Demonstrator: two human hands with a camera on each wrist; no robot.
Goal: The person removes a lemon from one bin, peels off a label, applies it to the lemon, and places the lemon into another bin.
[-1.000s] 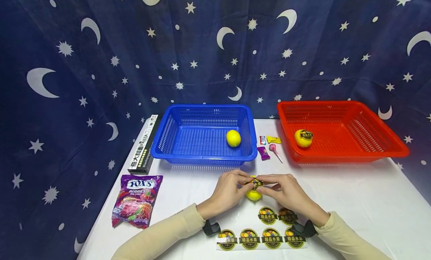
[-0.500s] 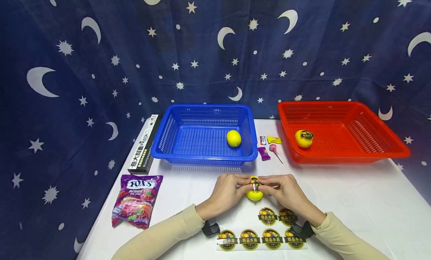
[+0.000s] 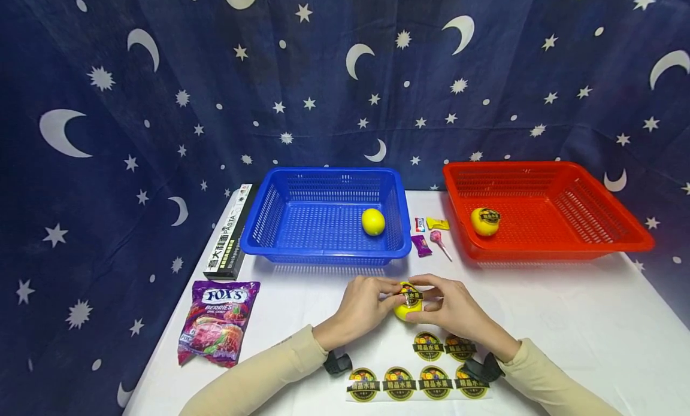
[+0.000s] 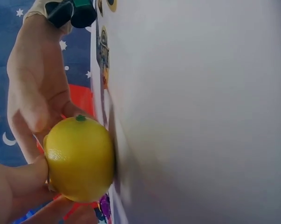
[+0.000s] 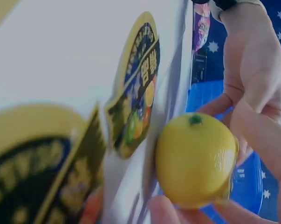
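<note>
On the white table in front of the person rests a yellow lemon [image 3: 403, 312] with a round black-and-gold fruit sticker [image 3: 412, 295] over its upper face. The left hand [image 3: 360, 307] holds the lemon from the left, its thumb at the sticker's left edge. From the right, the right hand [image 3: 459, 308] grips it between a thumb low on the near side and fingers along the top. Both wrist views show the lemon [image 4: 80, 158] close up, its green stem spot facing the cameras; in the right wrist view, sheet stickers [image 5: 139, 88] lie beside the lemon [image 5: 194, 161].
A sticker sheet [image 3: 381, 396] lies nearest the person. Behind stand a blue basket [image 3: 323, 252] holding a lemon [image 3: 373, 222] and a red basket [image 3: 555, 252] holding a stickered lemon [image 3: 484, 225]. Candies [image 3: 422, 246] and a lollipop [image 3: 436, 237] lie between; a candy bag [image 3: 218, 323] and pasta box [image 3: 229, 233] are left.
The right thumb has shifted from the sticker down to the lemon's near side, and the right fingers have spread round it. More of the sticker shows. The left hand has hardly moved.
</note>
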